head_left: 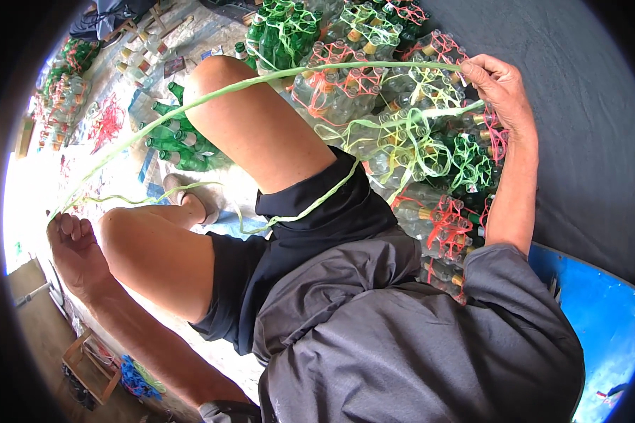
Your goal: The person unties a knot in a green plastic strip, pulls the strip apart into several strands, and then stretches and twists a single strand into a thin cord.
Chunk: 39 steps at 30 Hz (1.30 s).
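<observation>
A light green plastic twine (261, 79) stretches in a shallow arc between my hands, passing over my raised knee. At the left, my left hand (76, 248) is closed on one end of the span, its fingers curled. Far to the right, my right hand (499, 88) pinches the other end between thumb and fingers. More of the same twine hangs in loose loops (416, 144) below my right hand, over the bottles. Another slack length crosses my black shorts and trails toward the left.
Tied bundles of clear bottles (339, 88) and green bottles (282, 35) crowd the right and far side. Loose green bottles (183, 137) lie beyond my knees. Pink-red twine (107, 120) lies on the floor. A blue board (593, 303) is at lower right, a wooden stool (92, 363) at lower left.
</observation>
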### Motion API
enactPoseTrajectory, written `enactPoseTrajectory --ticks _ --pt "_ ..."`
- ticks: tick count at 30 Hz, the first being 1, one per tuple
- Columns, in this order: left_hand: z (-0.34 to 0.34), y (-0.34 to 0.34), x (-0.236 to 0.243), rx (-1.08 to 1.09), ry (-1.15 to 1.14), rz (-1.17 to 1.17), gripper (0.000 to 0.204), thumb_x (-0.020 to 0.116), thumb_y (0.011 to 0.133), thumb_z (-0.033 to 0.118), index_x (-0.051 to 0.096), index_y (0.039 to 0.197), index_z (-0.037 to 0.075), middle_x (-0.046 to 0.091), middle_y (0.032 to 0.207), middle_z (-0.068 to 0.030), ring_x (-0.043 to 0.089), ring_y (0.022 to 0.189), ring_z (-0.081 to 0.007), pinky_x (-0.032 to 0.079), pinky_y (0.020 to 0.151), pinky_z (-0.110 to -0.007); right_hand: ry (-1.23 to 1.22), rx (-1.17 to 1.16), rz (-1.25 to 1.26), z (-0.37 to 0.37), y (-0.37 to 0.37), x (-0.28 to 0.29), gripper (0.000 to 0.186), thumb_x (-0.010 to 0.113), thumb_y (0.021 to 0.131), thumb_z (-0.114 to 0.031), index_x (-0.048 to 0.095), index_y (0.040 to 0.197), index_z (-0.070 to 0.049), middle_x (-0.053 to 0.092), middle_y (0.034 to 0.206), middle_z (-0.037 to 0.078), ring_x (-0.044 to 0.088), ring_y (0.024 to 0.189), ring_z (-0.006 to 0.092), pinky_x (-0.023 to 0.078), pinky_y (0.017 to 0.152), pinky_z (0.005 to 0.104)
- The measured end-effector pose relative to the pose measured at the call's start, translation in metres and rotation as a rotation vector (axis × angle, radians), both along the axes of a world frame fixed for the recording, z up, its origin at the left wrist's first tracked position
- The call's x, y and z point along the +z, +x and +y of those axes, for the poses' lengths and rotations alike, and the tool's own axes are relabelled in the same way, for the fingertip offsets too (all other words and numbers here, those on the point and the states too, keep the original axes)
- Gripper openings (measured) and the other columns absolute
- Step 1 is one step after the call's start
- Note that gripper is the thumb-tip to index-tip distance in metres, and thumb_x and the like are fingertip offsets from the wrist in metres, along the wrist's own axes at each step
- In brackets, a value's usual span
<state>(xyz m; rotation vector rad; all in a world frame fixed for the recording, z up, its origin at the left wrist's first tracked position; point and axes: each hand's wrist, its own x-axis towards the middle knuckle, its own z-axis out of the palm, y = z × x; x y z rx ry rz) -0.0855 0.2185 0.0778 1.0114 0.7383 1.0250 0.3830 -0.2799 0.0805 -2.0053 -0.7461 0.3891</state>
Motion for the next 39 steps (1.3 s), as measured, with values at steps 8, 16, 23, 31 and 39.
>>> enactPoseTrajectory --ticks 8,16,23,31,39 --pt "-0.029 0.025 0.010 -0.038 -0.054 -0.054 0.013 0.052 0.103 0.013 0.054 0.093 0.004 0.044 0.072 0.0014 0.036 0.064 -0.0110 0.036 0.063 -0.028 0.051 0.016 -0.060 0.028 -0.014 0.013 0.019 0.072 0.094 -0.023 0.072 0.091 -0.003 0.057 0.070 -0.008 0.042 0.061 -0.0003 0.030 0.054 0.0197" --pt "-0.122 0.108 0.040 -0.229 0.152 0.036 0.023 0.052 0.104 0.019 0.061 0.116 0.001 0.067 0.096 -0.0052 0.046 0.072 -0.0097 0.040 0.069 -0.025 0.207 0.297 -0.270 0.109 -0.081 0.052 0.017 0.070 0.094 -0.014 0.068 0.091 0.002 0.062 0.071 0.000 0.052 0.060 0.0040 0.040 0.050 0.0196" --pt "-0.195 0.162 0.044 -0.430 0.333 0.213 0.029 0.056 0.102 0.017 0.069 0.119 -0.002 0.065 0.078 -0.0029 0.043 0.061 -0.0050 0.034 0.057 -0.020 0.540 0.626 -0.219 0.179 -0.111 0.048 0.015 0.073 0.091 -0.011 0.069 0.089 0.003 0.068 0.073 0.007 0.060 0.065 0.0089 0.046 0.055 0.0249" --pt "-0.202 0.159 0.038 -0.555 0.034 0.237 0.024 0.058 0.102 0.020 0.071 0.097 0.001 0.052 0.067 0.0048 0.037 0.055 -0.0022 0.028 0.050 -0.019 0.455 0.636 -0.308 0.191 -0.115 0.036 0.014 0.072 0.092 -0.015 0.070 0.092 0.000 0.068 0.075 0.009 0.062 0.066 0.0159 0.048 0.059 0.0306" --pt "-0.150 0.126 0.058 -0.453 -0.026 -0.062 0.022 0.052 0.104 0.018 0.064 0.099 0.001 0.038 0.064 0.0065 0.030 0.055 -0.0051 0.028 0.052 -0.022 0.130 0.484 0.039 0.158 -0.067 -0.020 0.024 0.069 0.094 -0.026 0.073 0.089 -0.003 0.064 0.069 -0.001 0.056 0.061 0.0047 0.043 0.054 0.0232"
